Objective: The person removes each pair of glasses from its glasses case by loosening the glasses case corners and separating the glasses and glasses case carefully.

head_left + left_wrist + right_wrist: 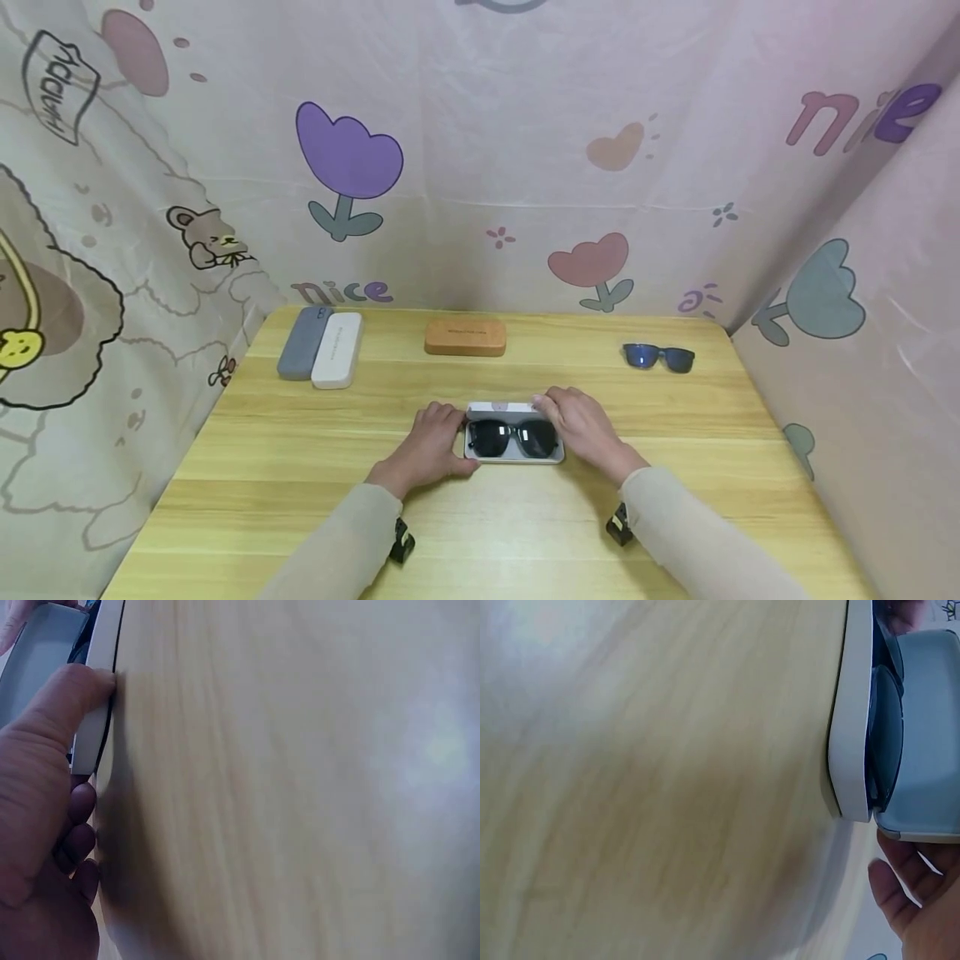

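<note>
An open white glasses case [513, 461] with a grey lining lies on the table in front of me. Dark sunglasses [491, 438] sit inside it with their lenses facing me. My left hand [426, 447] grips the left end of the case, the thumb on its front wall [91, 735] and the other fingers bent below that end. At the right end, my right hand [587, 423] holds the raised lid [932, 735] by its edge, with the thumb at the lid's corner and fingers behind it. Part of the sunglasses is hidden in both wrist views.
At the back left of the wooden table [517, 533], a blue-grey case [302, 346] and a white case [337, 352] lie side by side. A brown case [465, 337] lies at the back middle, blue-lensed sunglasses [660, 357] at the back right. Printed curtains [480, 167] surround the table.
</note>
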`<state>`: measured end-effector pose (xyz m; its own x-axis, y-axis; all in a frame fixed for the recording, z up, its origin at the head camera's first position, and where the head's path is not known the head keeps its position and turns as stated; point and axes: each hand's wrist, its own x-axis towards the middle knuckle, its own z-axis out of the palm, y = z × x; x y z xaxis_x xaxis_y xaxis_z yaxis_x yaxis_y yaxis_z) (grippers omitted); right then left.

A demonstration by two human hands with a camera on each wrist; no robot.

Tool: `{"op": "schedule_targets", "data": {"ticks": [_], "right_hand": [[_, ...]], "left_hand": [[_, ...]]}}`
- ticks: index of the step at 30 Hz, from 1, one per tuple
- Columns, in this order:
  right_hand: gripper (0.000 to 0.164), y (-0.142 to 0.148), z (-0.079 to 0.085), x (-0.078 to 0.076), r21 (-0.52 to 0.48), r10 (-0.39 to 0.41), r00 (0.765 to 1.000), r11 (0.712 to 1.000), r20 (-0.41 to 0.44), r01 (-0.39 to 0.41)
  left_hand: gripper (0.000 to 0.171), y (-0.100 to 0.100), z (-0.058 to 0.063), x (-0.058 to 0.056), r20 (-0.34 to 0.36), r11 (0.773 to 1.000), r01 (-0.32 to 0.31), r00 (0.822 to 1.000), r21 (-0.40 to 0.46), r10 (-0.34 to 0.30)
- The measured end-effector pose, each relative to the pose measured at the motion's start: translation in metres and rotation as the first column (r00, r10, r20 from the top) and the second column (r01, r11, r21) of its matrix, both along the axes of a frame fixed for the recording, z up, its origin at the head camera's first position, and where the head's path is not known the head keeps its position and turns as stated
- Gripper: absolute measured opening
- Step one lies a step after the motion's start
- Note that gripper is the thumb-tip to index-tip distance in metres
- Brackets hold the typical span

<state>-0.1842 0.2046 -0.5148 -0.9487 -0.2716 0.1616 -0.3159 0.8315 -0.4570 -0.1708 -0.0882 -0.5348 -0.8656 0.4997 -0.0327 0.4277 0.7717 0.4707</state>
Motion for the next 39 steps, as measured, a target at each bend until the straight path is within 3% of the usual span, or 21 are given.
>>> {"op": "schedule_targets", "data": {"ticks": [7, 12, 15, 18, 21, 24, 26, 32, 39], "right_hand": [[0.045, -0.001, 0.002, 0.011, -0.037, -0.080, 0.993, 0.996, -0.089, 0.077], [0.036, -0.002, 0.009, 0.030, -0.081, -0.097, 0.964, 0.994, -0.248, 0.079], [0.021, -0.004, 0.010, 0.041, -0.061, -0.013, 0.914, 0.998, -0.405, -0.013], [0.014, -0.008, 0.006, 0.048, 0.027, 0.110, 0.832, 0.993, -0.544, -0.114], [0.019, -0.012, -0.002, 0.053, 0.140, 0.220, 0.756, 0.975, -0.617, -0.170], [0.016, -0.018, -0.009, 0.056, 0.225, 0.286, 0.718, 0.957, -0.634, -0.182], [0.012, -0.023, -0.012, 0.057, 0.265, 0.304, 0.727, 0.949, -0.616, -0.172], [0.027, -0.036, -0.016, 0.053, 0.339, 0.291, 0.801, 0.933, -0.523, -0.117], [0.026, -0.044, -0.022, 0.044, 0.379, 0.266, 0.829, 0.923, -0.492, -0.072]], "left_hand": [[0.081, -0.001, -0.001, 0.002, 0.003, 1.000, -0.019, 1.000, 0.002, 0.019], [0.080, -0.001, -0.001, 0.002, 0.001, 1.000, -0.021, 1.000, 0.001, 0.021], [0.080, -0.001, 0.000, 0.001, 0.005, 1.000, -0.023, 1.000, -0.003, 0.023], [0.082, -0.001, 0.000, 0.002, 0.004, 1.000, -0.025, 1.000, -0.004, 0.025], [0.084, -0.001, 0.001, 0.002, 0.001, 1.000, -0.023, 1.000, -0.007, 0.023], [0.085, 0.000, 0.000, 0.002, -0.003, 1.000, -0.021, 1.000, -0.003, 0.021], [0.085, 0.000, -0.001, 0.002, -0.004, 1.000, -0.021, 1.000, 0.003, 0.021], [0.080, 0.000, -0.002, 0.001, -0.002, 1.000, -0.021, 1.000, 0.021, 0.022], [0.080, 0.000, -0.001, 0.001, -0.002, 0.999, -0.025, 1.000, 0.022, 0.025]]}}
